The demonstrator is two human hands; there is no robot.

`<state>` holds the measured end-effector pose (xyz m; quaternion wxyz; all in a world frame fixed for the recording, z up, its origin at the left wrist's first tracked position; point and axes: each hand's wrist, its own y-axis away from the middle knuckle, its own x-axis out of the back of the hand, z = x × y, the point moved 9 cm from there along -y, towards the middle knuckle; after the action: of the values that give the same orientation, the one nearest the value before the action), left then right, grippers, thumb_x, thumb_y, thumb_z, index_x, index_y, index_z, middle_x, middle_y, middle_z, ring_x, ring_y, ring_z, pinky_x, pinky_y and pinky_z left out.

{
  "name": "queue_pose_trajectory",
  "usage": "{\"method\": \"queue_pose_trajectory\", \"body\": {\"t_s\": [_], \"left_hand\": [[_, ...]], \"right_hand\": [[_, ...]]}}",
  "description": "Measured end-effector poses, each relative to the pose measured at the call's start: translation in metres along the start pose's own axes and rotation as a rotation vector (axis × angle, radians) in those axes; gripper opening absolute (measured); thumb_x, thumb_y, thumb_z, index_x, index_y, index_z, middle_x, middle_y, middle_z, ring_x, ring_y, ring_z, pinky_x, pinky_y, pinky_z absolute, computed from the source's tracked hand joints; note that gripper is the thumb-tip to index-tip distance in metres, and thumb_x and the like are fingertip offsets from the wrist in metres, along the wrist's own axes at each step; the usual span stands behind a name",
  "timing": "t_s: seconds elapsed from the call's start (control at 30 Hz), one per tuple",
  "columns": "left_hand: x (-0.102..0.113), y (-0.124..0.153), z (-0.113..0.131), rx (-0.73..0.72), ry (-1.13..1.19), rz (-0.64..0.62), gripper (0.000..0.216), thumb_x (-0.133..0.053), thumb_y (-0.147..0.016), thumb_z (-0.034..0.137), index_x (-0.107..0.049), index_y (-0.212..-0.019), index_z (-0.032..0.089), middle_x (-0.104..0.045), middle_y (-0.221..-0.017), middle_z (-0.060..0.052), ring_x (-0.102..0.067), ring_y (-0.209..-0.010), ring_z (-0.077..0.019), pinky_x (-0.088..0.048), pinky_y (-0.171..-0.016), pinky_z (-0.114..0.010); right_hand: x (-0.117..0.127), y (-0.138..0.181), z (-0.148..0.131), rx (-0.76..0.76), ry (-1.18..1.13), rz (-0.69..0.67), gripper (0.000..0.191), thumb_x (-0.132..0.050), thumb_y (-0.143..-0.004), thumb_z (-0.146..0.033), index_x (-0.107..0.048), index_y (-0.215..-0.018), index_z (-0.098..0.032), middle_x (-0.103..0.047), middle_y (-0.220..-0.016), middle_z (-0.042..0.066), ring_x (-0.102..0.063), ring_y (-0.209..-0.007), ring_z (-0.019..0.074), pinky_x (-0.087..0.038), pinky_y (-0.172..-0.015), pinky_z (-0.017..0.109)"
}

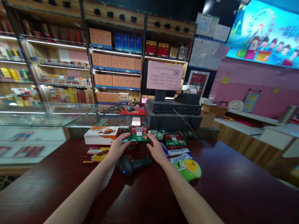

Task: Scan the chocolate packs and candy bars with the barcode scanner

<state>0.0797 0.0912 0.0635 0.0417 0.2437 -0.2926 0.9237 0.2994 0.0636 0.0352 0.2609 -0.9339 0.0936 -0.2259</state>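
Between my hands is a red-and-green snack packet (pixel 139 134), apparently over other similar packets at the back of the dark table. My left hand (pixel 118 146) grips its left edge with the fingers curled round. At the right edge, my right hand (pixel 156 147) holds it between thumb and fingers. A black barcode scanner (pixel 133 165) with a blue light lies on the table below my hands. Left of them sits a white-and-orange box (pixel 101 135), with chocolate bars (pixel 99 154) in front. Another red-and-green packet (pixel 174 140) lies to the right.
Blue-and-white wrapped bars (pixel 178 153) and a green pouch (pixel 188 169) lie beside my right forearm. Behind the table stand a glass counter (pixel 79 116) and a cash register (pixel 173 109) with a pink notice (pixel 163 75). Stocked shelves (pixel 116 53) line the back wall.
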Motion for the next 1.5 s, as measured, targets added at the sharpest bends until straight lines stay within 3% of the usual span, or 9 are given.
{"method": "queue_pose_trajectory", "body": {"t_s": [0.37, 0.73, 0.9, 1.1, 1.3, 1.5], "left_hand": [[0.008, 0.020, -0.022, 0.050, 0.072, 0.045, 0.046, -0.062, -0.080, 0.036, -0.067, -0.124, 0.024, -0.065, -0.138, -0.005, -0.062, -0.124, -0.0243, -0.046, -0.112, -0.045], [0.012, 0.030, -0.026, 0.050, 0.142, 0.134, 0.047, -0.063, -0.082, 0.032, -0.065, -0.128, 0.027, -0.061, -0.140, -0.004, -0.059, -0.128, -0.0222, -0.046, -0.112, -0.038], [0.007, 0.033, -0.025, 0.056, 0.189, 0.116, 0.046, -0.064, -0.082, 0.032, -0.066, -0.128, 0.028, -0.059, -0.143, -0.003, -0.055, -0.133, -0.0219, -0.042, -0.115, -0.038], [0.004, 0.036, -0.025, 0.094, 0.231, 0.082, 0.050, -0.063, -0.083, 0.034, -0.061, -0.132, 0.025, -0.065, -0.136, -0.004, -0.062, -0.124, -0.0216, -0.046, -0.111, -0.038], [0.009, 0.036, -0.022, 0.026, 0.121, 0.097, 0.049, -0.065, -0.083, 0.034, -0.062, -0.132, 0.027, -0.064, -0.137, -0.004, -0.059, -0.127, -0.0229, -0.043, -0.114, -0.040], [0.012, 0.036, -0.013, -0.075, 0.010, 0.071, 0.056, -0.067, -0.083, 0.028, -0.057, -0.138, 0.028, -0.062, -0.138, -0.005, -0.057, -0.129, -0.0236, -0.042, -0.115, -0.043]], "right_hand": [[-0.020, 0.013, -0.010, 0.089, -0.007, 0.044, 0.061, -0.049, -0.084, -0.010, -0.057, -0.142, -0.029, -0.053, -0.150, 0.002, -0.046, -0.141, 0.0186, -0.031, -0.123, 0.041], [-0.012, 0.017, -0.024, 0.136, -0.011, 0.133, 0.049, -0.051, -0.089, -0.016, -0.064, -0.134, -0.028, -0.060, -0.143, 0.003, -0.054, -0.135, 0.0212, -0.041, -0.117, 0.040], [-0.009, 0.020, -0.025, 0.122, -0.020, 0.158, 0.049, -0.053, -0.089, -0.017, -0.063, -0.135, -0.029, -0.058, -0.146, 0.002, -0.052, -0.136, 0.0217, -0.041, -0.117, 0.041], [-0.011, 0.022, -0.014, 0.064, -0.085, 0.151, 0.046, -0.056, -0.089, -0.019, -0.064, -0.133, -0.028, -0.070, -0.128, 0.003, -0.067, -0.114, 0.0226, -0.054, -0.103, 0.038], [-0.007, 0.026, -0.019, 0.144, -0.021, 0.162, 0.045, -0.056, -0.089, -0.017, -0.065, -0.132, -0.027, -0.070, -0.129, 0.005, -0.066, -0.118, 0.0226, -0.052, -0.106, 0.040], [-0.004, 0.029, -0.035, 0.263, 0.051, 0.140, 0.056, -0.052, -0.088, -0.008, -0.058, -0.140, -0.029, -0.067, -0.133, 0.005, -0.063, -0.123, 0.0211, -0.051, -0.107, 0.038]]}}
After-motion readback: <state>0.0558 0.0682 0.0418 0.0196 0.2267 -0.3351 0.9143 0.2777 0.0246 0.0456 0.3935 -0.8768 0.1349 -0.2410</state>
